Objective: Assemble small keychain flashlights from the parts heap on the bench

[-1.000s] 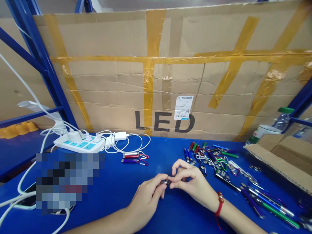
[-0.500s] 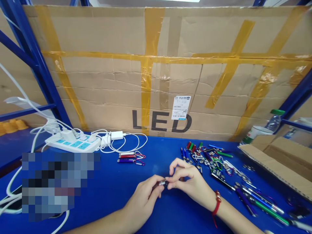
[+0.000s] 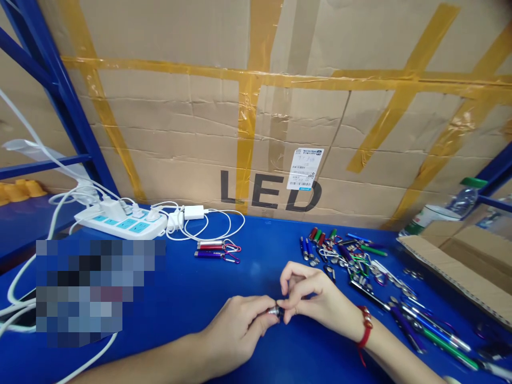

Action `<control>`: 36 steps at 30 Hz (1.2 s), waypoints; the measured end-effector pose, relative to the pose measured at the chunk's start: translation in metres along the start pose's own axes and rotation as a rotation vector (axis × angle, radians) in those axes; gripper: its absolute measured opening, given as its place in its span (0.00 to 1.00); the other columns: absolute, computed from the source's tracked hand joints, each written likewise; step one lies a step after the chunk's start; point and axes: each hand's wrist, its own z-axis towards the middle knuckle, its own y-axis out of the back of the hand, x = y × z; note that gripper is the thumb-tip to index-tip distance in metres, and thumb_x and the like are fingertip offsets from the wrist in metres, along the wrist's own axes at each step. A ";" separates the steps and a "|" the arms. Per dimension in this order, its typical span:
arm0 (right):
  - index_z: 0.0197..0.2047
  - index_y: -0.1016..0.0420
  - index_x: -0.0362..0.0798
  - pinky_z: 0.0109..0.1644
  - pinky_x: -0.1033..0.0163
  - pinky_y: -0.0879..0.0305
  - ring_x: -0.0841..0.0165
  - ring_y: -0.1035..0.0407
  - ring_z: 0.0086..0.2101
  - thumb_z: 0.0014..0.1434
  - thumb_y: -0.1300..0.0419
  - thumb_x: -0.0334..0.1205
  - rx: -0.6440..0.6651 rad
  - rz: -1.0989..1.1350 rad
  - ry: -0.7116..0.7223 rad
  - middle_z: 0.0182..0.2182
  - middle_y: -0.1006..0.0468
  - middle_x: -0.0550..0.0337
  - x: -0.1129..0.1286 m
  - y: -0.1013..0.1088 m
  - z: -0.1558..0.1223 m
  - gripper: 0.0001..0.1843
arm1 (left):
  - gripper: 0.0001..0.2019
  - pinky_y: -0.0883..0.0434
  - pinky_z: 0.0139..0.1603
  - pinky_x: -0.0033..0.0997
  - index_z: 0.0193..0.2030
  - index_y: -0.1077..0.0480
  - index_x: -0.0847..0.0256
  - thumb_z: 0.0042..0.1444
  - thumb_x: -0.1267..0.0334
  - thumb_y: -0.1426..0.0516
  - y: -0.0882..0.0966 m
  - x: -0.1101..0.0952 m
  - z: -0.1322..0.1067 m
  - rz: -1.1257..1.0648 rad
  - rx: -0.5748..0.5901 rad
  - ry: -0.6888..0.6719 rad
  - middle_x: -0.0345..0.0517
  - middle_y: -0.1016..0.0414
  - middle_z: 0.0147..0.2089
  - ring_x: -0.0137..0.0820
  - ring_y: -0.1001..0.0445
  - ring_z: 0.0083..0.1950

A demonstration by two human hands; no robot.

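Note:
Between the thumb and fingers of my left hand [image 3: 244, 322] is a small silver-and-black cylindrical flashlight part [image 3: 274, 311], mostly covered by the fingers. My right hand [image 3: 310, 292] pinches the dark end of the same part with thumb and index finger, the other fingers curled above. Both hands are held close together over the blue table. Farther back, left of centre, lie several keychain flashlights [image 3: 210, 255] in silver, red and purple, with carabiner clips.
To the right spreads a pile of coloured flashlight tubes and clips [image 3: 352, 256], beside an open cardboard box [image 3: 460, 266]. A bottle [image 3: 466, 197] stands behind the box. On the left are a white power strip [image 3: 124, 224] and loose cables. A large carton [image 3: 192, 133] walls off the back.
The camera view has tilted down slightly. Both hands have shifted a little to the right in the picture, still holding the small part, whose dark end now shows more.

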 end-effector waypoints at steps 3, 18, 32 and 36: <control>0.22 0.24 0.45 0.28 0.71 0.38 0.79 0.37 0.24 0.52 0.38 0.36 0.008 -0.014 0.013 0.29 0.34 0.60 -0.004 -0.002 -0.002 0.09 | 0.12 0.42 0.30 0.21 0.33 0.33 0.62 0.60 0.66 0.56 0.000 0.001 -0.001 0.007 0.003 -0.009 0.38 0.37 0.25 0.24 0.37 0.27; 0.17 0.27 0.42 0.24 0.71 0.44 0.77 0.40 0.24 0.45 0.34 0.47 -0.105 -0.096 -0.048 0.24 0.35 0.60 0.000 -0.012 -0.001 0.17 | 0.10 0.42 0.29 0.20 0.30 0.33 0.63 0.58 0.68 0.53 -0.001 0.004 0.000 0.029 -0.085 -0.032 0.39 0.34 0.25 0.24 0.36 0.27; 0.17 0.33 0.41 0.25 0.70 0.45 0.76 0.42 0.23 0.46 0.36 0.47 -0.168 -0.096 -0.284 0.23 0.36 0.60 0.004 -0.019 -0.002 0.19 | 0.10 0.44 0.28 0.21 0.33 0.29 0.63 0.59 0.67 0.51 -0.002 0.008 0.002 0.048 -0.191 0.002 0.39 0.34 0.26 0.24 0.38 0.26; 0.16 0.35 0.41 0.25 0.70 0.45 0.76 0.43 0.23 0.49 0.38 0.44 -0.174 -0.078 -0.291 0.23 0.37 0.60 0.004 -0.020 0.000 0.19 | 0.11 0.45 0.28 0.23 0.31 0.29 0.64 0.59 0.66 0.50 -0.003 0.009 0.000 0.099 -0.172 0.025 0.39 0.38 0.24 0.24 0.40 0.25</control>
